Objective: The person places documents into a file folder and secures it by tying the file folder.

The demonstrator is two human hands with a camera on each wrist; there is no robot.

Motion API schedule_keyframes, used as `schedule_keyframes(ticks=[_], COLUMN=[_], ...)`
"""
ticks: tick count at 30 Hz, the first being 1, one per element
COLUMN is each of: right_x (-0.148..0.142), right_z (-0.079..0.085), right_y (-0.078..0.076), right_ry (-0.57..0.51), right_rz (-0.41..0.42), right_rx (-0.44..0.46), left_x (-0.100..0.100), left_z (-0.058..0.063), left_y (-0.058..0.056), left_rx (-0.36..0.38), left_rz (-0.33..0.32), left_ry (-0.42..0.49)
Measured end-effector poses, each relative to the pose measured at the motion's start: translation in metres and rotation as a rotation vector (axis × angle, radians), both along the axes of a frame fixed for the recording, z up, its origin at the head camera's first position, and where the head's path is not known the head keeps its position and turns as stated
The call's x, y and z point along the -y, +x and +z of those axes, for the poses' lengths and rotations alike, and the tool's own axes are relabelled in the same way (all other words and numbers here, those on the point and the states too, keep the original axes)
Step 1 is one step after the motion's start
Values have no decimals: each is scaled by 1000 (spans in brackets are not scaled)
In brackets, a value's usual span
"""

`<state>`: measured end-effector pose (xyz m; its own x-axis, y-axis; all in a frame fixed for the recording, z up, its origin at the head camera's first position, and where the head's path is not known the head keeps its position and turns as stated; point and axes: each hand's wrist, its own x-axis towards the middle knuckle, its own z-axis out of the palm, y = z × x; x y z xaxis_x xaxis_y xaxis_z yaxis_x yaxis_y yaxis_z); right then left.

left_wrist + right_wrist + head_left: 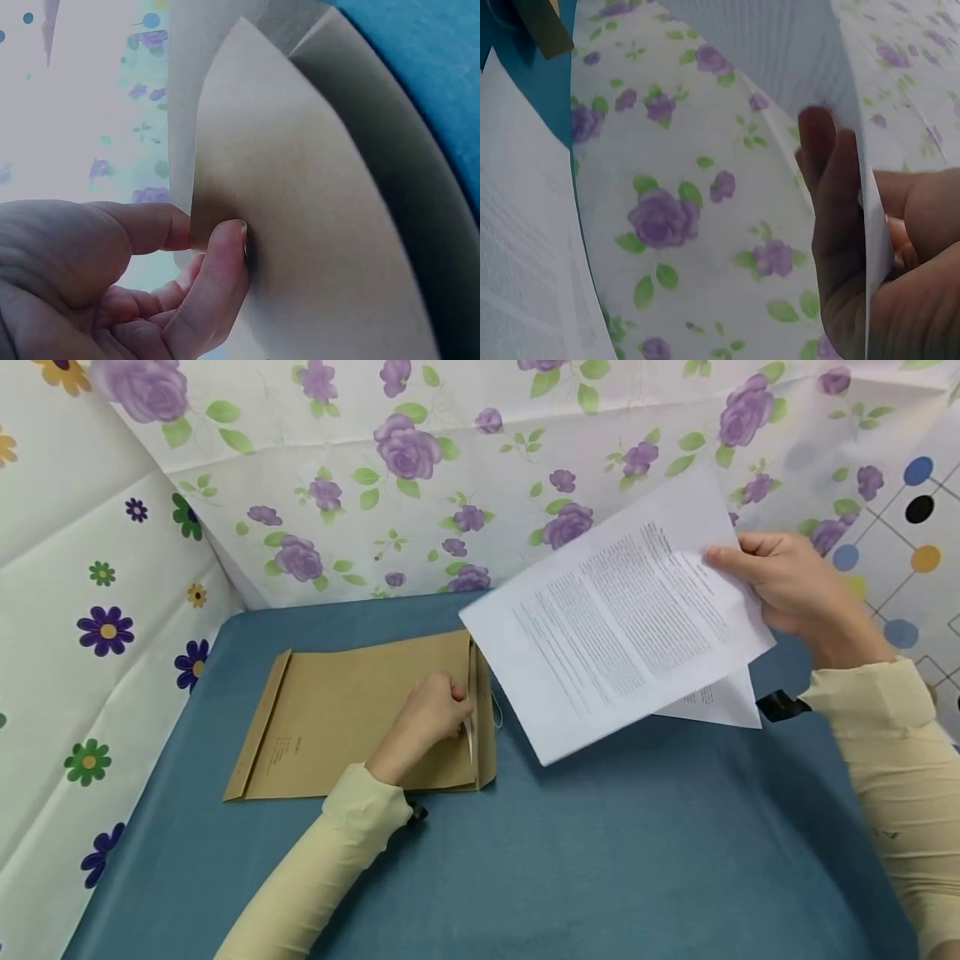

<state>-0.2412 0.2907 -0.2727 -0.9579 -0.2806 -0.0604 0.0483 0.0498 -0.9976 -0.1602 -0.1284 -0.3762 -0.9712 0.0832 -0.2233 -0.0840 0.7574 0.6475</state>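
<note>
Pale-yellow cloth sleeves, lower left and right; white printed paper sheets, right of centre; flat brown paper envelope, left of centre.
The right hand pinches the sheets, the left hand the envelope's right-end edge; keeping that lifted and the sheets squared should limit creasing.

Readable text: none | printed sheet, 3 o'clock in head view: dense paragraphs, illegible | second sheet, at first's 4 o'clock: print illegible | envelope, 8 o'clock in head view: small lines, illegible
</note>
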Motion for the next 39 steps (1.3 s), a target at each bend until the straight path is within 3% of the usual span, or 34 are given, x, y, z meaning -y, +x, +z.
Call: schedule_keyframes(ticks=[5, 10, 15, 25, 32, 39], right_x=[21, 41, 55, 57, 57, 66], right_z=[-4, -8, -9, -7, -4, 1], right_y=[2, 10, 18, 34, 50, 67], right_ry=[-128, -184, -173, -46, 180, 350], right_rz=[-114, -132, -150, -247, -270, -237], right_rx=[-13, -50, -96, -153, -201, -239], left_x=[0, 1, 2, 3, 2, 1], left_z=[5, 6, 7, 6, 6, 6], left_y=[0, -2, -5, -7, -6, -6], left_rx=[-8, -2, -8, 0, -6, -8], left_rz=[7, 7, 11, 11, 19, 39], left_ry=[9, 0, 1, -1, 7, 11])
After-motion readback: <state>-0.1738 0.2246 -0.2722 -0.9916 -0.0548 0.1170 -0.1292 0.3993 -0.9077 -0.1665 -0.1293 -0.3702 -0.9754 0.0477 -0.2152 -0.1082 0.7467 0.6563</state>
